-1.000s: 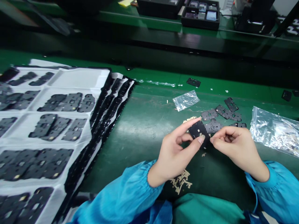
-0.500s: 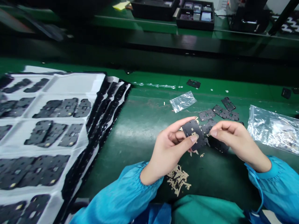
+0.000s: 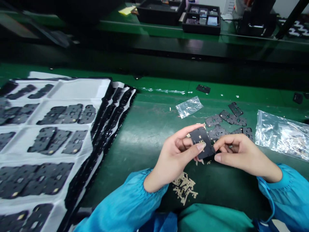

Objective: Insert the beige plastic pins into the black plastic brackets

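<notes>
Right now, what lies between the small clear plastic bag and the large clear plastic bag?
The head view shows loose black perforated plates on the green mat between the small bag and the large bag.

We have bright, fairly even light that seems to fall from overhead. A pale sheen of glare lies on the green work mat just left of our left hand, and the crumpled clear plastic bag right of our right hand glints sharply. The matte black perforated plate between our hands looks crisp, with soft shadows below. Far beyond our hands, the dark shelf front falls dim, and its long edges bow toward the frame's corners.
</notes>
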The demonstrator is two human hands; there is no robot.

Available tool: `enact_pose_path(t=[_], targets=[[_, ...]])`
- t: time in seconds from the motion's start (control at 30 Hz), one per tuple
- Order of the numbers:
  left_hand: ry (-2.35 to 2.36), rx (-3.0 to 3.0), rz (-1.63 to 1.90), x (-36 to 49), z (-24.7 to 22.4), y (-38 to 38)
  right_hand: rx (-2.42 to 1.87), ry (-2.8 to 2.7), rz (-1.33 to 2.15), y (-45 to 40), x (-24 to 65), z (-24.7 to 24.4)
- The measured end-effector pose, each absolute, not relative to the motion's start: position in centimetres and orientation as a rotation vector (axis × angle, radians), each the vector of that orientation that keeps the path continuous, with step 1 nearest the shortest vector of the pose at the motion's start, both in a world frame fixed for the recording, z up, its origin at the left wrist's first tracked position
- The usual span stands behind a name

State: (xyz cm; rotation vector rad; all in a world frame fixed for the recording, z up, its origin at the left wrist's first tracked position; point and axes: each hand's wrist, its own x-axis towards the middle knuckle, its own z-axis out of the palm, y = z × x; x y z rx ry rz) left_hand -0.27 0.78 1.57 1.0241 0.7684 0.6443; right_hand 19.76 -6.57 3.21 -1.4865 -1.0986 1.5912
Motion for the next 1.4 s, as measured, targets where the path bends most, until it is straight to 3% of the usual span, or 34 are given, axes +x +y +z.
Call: enact_pose_path(t=[0.2, 0.4, 0.47, 0.63, 0.77, 0.87, 1.03, 1.13, 1.4], targets=[[0.684, 0.975, 0.644, -0.5, 1.2, 0.8, -1.419, -0.939, 1.678, -6.2, 19.4, 2.7], [0.52, 0.677, 0.518, -0.5, 0.4, 0.9, -1.051, -0.86, 1.859, -6.5, 18.1, 0.1], [0.526, 0.59, 0.484, -0.3, 0.1, 0.8, -1.126, -1.082, 1.568, -6.8, 17.7, -0.2], [0.611, 0.438, 0.476, 0.5, -0.2, 0.2, -1.291, -1.74, 0.317, -7.4, 17.6, 0.1], [0.669, 0.376, 0.482, 1.1, 0.0, -0.3, -1.332, -1.945, -0.031, -7.3, 17.8, -0.2], [0.695, 0.44, 0.468, 1.2, 0.1, -0.4, -1.374, -1.903, 0.116, -7.0, 18.0, 0.0], [0.812, 0.782, 0.587, 1.0, -0.6, 0.0, -1.436, -1.628, 0.924, -6.7, 18.5, 0.9], [0.865, 1.015, 0.663, 1.1, -0.8, 0.7, -1.475, -1.497, 1.173, -5.9, 18.9, 0.8], [1.067, 1.497, 0.795, -1.9, -0.1, 2.7, -1.849, -1.198, 0.866, -0.4, 25.4, -0.2]])
